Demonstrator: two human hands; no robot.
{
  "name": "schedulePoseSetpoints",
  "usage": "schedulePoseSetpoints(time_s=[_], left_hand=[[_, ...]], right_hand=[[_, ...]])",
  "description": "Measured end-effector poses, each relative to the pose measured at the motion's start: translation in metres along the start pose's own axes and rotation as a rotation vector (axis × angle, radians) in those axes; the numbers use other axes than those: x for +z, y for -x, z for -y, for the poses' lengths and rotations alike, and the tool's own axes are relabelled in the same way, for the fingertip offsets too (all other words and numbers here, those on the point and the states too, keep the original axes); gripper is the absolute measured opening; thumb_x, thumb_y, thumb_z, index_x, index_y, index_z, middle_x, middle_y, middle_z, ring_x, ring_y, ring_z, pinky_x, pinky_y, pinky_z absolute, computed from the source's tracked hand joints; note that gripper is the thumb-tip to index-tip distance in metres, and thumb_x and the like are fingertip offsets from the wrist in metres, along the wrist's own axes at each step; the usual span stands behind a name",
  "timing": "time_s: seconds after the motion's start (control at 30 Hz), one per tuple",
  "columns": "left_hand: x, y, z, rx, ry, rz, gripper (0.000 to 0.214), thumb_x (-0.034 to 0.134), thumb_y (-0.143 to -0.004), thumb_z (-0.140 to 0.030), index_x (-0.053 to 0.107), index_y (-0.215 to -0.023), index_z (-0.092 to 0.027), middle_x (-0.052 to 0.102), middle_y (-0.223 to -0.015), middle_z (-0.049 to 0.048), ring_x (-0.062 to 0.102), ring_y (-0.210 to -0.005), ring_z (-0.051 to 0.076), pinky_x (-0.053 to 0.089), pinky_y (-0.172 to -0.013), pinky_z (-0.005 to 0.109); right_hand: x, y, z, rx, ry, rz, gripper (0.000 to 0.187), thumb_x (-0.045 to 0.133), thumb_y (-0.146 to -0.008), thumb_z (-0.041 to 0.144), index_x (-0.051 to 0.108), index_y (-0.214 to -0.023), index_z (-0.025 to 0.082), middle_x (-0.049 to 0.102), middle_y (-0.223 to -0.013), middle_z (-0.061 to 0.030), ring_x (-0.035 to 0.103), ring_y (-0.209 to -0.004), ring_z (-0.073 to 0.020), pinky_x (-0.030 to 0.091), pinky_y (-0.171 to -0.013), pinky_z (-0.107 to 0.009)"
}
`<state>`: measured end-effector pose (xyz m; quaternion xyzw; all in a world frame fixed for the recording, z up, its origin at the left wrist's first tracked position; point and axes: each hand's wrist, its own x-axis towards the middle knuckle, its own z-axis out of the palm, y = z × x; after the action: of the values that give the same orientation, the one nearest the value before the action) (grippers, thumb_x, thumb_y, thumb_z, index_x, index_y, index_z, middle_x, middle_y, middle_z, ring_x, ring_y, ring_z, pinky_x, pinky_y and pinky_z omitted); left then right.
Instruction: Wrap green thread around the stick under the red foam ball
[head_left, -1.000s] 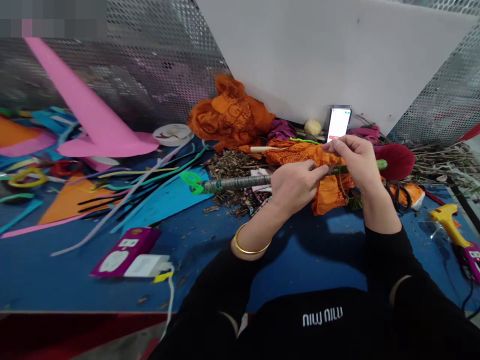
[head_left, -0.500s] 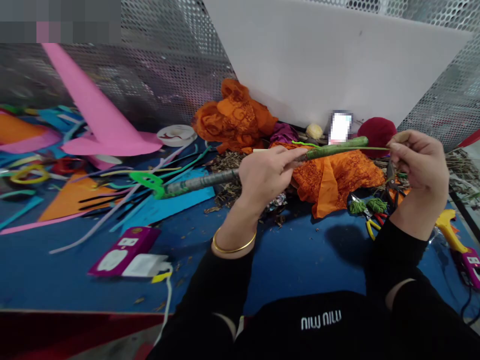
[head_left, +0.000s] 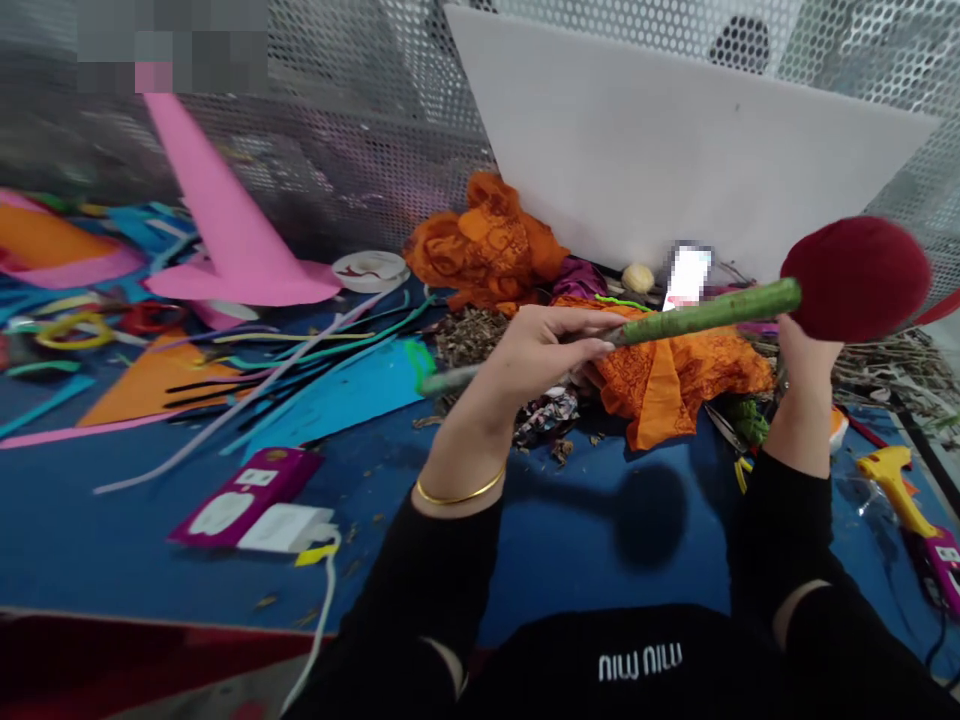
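Observation:
My left hand [head_left: 525, 355] is closed around a stick wrapped in green [head_left: 705, 315], its fingers near the middle. The stick slants up to the right, and its grey-green lower end reaches a bright green loop [head_left: 424, 365]. A dark red, fuzzy-looking ball [head_left: 859, 280] is at the stick's upper right end; whether the two are joined I cannot tell. My right hand [head_left: 806, 350] is against the underside of the ball and seems to grip it, its fingers mostly hidden behind. Orange patterned cloth [head_left: 675, 370] lies beyond and below the stick.
A pink cone hat [head_left: 217, 220], coloured strips [head_left: 300, 350] and a tape roll [head_left: 369, 270] lie left. Nearer are a purple box [head_left: 247, 495] and white plug [head_left: 289, 527]. A yellow glue gun [head_left: 892, 480] lies right. A white board [head_left: 675, 150] leans behind, near a phone [head_left: 686, 275].
My right hand has left the thin strand it pinched and now is at the red ball, which appears larger and closer. The stick has shifted right, its end now overlapping the ball.

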<state>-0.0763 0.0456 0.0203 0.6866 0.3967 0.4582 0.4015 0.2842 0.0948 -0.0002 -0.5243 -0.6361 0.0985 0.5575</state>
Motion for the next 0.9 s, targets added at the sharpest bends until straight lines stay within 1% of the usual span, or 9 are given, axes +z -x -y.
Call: schedulePoseSetpoints(time_s=[0.1,0.27,0.4,0.47,0.53,0.6,0.67,0.8,0.9], left_hand=[[0.013,0.000,-0.003,-0.061,0.203,0.031,0.040,0.074,-0.074,-0.025,0.084,-0.111,-0.017,0.068,-0.062,0.0006,0.048,-0.048,0.008,0.037,-0.047,0.022],[0.018,-0.002,-0.005,-0.069,0.327,0.042,0.036,0.076,-0.073,-0.023,0.084,-0.107,-0.016,0.059,-0.058,-0.0025,0.044,-0.046,0.007,0.032,-0.047,0.022],[0.014,-0.003,-0.003,-0.077,0.374,0.014,0.034,0.078,-0.074,-0.023,0.083,-0.107,-0.015,0.059,-0.057,-0.0028,0.043,-0.046,0.006,0.031,-0.046,0.022],[0.012,-0.004,-0.002,-0.102,0.396,-0.016,0.037,0.078,-0.073,-0.022,0.083,-0.109,-0.015,0.061,-0.060,-0.0025,0.044,-0.045,0.006,0.032,-0.045,0.021],[0.011,-0.005,-0.001,-0.144,0.408,-0.040,0.041,0.078,-0.073,-0.023,0.082,-0.114,-0.016,0.063,-0.063,-0.0022,0.046,-0.046,0.006,0.033,-0.044,0.020],[0.012,-0.006,0.001,-0.179,0.413,-0.054,0.044,0.079,-0.074,-0.024,0.080,-0.117,-0.015,0.063,-0.064,-0.0021,0.047,-0.048,0.006,0.034,-0.045,0.019],[0.014,-0.006,0.002,-0.191,0.413,-0.050,0.044,0.079,-0.076,-0.023,0.080,-0.118,-0.014,0.063,-0.063,-0.0020,0.047,-0.049,0.006,0.035,-0.046,0.018],[0.022,-0.007,0.004,-0.193,0.413,-0.005,0.040,0.076,-0.078,-0.021,0.080,-0.117,-0.012,0.061,-0.060,-0.0026,0.046,-0.048,0.006,0.030,-0.045,0.018],[0.028,-0.008,0.006,-0.204,0.418,0.034,0.036,0.075,-0.080,-0.021,0.080,-0.114,-0.012,0.059,-0.057,-0.0039,0.042,-0.045,0.005,0.027,-0.044,0.019]], right_hand=[[0.032,0.013,0.032,0.001,0.080,-0.053,0.013,0.070,-0.085,0.027,0.067,-0.073,0.020,0.071,-0.080,-0.0065,0.068,-0.095,-0.0242,0.052,-0.089,-0.038],[0.084,0.044,0.088,-0.022,-0.391,0.438,0.028,0.065,-0.091,0.047,0.075,-0.101,0.023,0.079,-0.104,-0.0046,0.072,-0.102,-0.0212,0.055,-0.104,-0.041],[0.093,0.059,0.107,0.030,-0.471,0.598,0.033,0.070,-0.089,0.053,0.073,-0.085,0.021,0.073,-0.073,-0.0001,0.067,-0.068,-0.0148,0.059,-0.072,-0.031],[0.087,0.062,0.112,-0.024,-0.327,0.480,0.032,0.068,-0.093,0.046,0.070,-0.074,0.020,0.066,-0.063,0.0016,0.061,-0.060,-0.0126,0.052,-0.062,-0.028],[0.082,0.066,0.117,-0.166,-0.255,0.260,0.029,0.066,-0.095,0.039,0.071,-0.073,0.021,0.068,-0.070,-0.0004,0.065,-0.069,-0.0144,0.054,-0.069,-0.030],[0.082,0.070,0.120,-0.320,-0.364,0.090,0.025,0.065,-0.096,0.037,0.075,-0.078,0.023,0.071,-0.086,-0.0037,0.071,-0.091,-0.0197,0.058,-0.087,-0.038],[0.088,0.073,0.121,-0.389,-0.577,0.058,0.028,0.061,-0.099,0.039,0.077,-0.081,0.025,0.070,-0.096,-0.0059,0.071,-0.108,-0.0246,0.058,-0.101,-0.046],[0.103,0.074,0.121,-0.277,-0.859,0.011,0.031,0.059,-0.099,0.041,0.077,-0.078,0.026,0.066,-0.105,-0.0050,0.071,-0.111,-0.0231,0.057,-0.106,-0.047],[0.104,0.072,0.124,-0.156,-0.996,0.033,0.038,0.062,-0.097,0.048,0.069,-0.069,0.024,0.063,-0.089,-0.0023,0.070,-0.084,-0.0162,0.060,-0.093,-0.041]])
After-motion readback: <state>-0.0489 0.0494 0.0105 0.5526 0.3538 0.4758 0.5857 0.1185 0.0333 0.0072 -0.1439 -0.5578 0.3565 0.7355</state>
